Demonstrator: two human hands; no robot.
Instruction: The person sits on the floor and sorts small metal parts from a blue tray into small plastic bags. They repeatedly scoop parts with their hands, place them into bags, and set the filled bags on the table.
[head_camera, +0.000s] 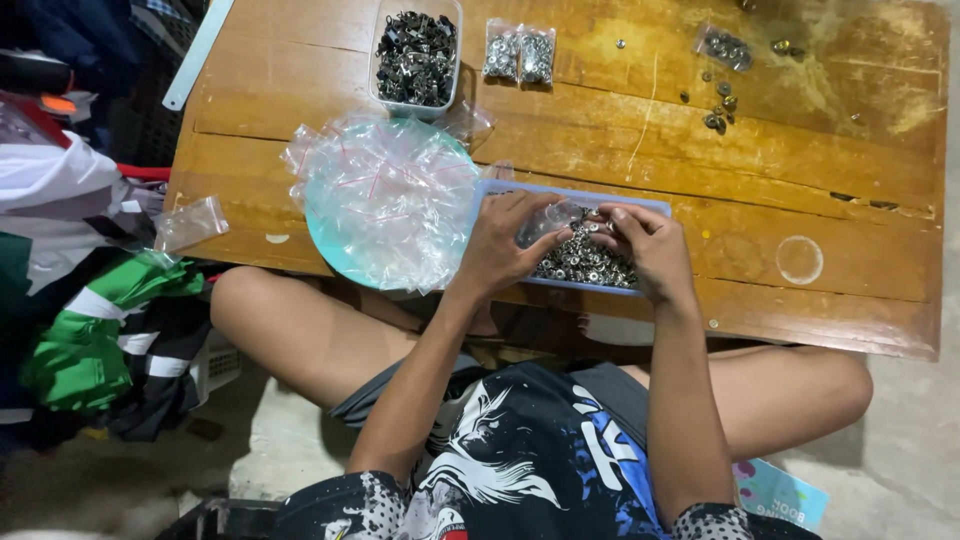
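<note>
the right part of the table (860, 230) lies mostly bare, with only a scatter of small metal bits (718, 105) near its far edge. to the left, a heap of plastic bags (385, 195) on a round lid crowds the near edge. behind it stand a tub of dark parts (416, 55) and two filled bags (519, 54).

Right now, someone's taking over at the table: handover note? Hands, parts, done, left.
Left hand: holds a small clear plastic bag over the tray.
Right hand: fingertips at the bag's mouth, pinching among the small silver metal fasteners heaped in the shallow blue rectangular tray.
Supplies: pile of empty clear zip bags on a round turquoise lid, left of the tray; clear tub of dark metal parts at the far edge.
Done: two filled small bags beside the tub, another filled bag farther right.
Left: the tray holds many fasteners; loose ones lie on the wooden table.
</note>
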